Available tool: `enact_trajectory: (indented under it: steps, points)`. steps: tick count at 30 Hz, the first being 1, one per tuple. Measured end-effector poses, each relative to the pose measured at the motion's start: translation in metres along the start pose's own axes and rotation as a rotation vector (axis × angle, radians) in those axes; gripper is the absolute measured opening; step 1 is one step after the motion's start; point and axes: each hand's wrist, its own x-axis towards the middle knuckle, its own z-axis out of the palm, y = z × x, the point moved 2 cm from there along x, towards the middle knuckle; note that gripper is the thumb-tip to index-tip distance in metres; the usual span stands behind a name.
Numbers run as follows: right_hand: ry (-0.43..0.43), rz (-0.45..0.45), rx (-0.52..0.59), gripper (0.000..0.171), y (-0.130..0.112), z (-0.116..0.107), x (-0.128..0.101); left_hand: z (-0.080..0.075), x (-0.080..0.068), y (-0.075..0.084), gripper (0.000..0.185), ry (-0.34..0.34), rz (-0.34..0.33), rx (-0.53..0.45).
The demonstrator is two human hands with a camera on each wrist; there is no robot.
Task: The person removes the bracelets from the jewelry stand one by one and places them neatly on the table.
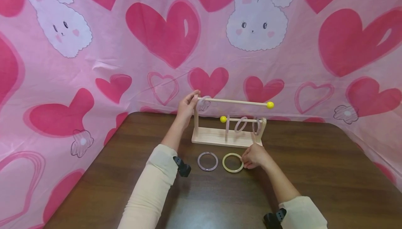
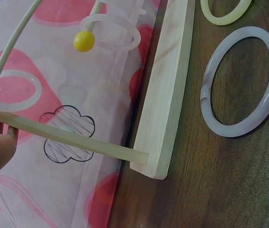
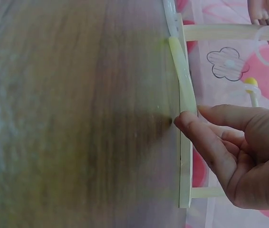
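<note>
A wooden bangle stand [image 1: 220,136] has two rods with yellow ball ends, one higher than the other. My left hand [image 1: 187,107] grips the top of its left post. Close to that hand, a pale bangle [image 2: 18,105] hangs at the post end of the upper rod. Several pale purple bangles [image 1: 240,125] hang on the lower rod. In front of the stand, my right hand [image 1: 255,156] pinches the right edge of a yellow bangle [image 1: 232,154] between thumb and fingertips. A purple marbled bangle [image 2: 208,90] lies flat on the table to its left.
The dark wooden table [image 1: 314,173] reaches back to a pink cloth [image 1: 213,58] printed with hearts and rabbits. Both forearms wear black wrist cameras [image 1: 183,167]. The upper rod's yellow ball [image 1: 270,105] sticks out to the right.
</note>
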Motion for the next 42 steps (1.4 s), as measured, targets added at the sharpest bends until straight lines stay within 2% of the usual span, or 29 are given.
enact_trajectory:
  steps: [20, 28, 34, 42]
  points:
    - [0.022, -0.007, -0.015, 0.012, -0.005, -0.003, -0.003, -0.003, 0.001, 0.000, 0.035, -0.006, 0.010, 0.004]
    - [0.015, -0.110, -0.016, 0.015, -0.016, -0.001, -0.002, -0.002, 0.000, 0.000, 0.035, -0.003, -0.009, 0.013]
    - [0.012, -0.180, 0.056, 0.019, -0.032, 0.003, 0.000, -0.001, 0.001, -0.001, 0.035, -0.001, -0.018, 0.005]
    - [0.069, -0.306, 0.192, 0.028, -0.058, 0.014, 0.006, -0.001, 0.001, -0.001, 0.035, 0.008, -0.018, 0.000]
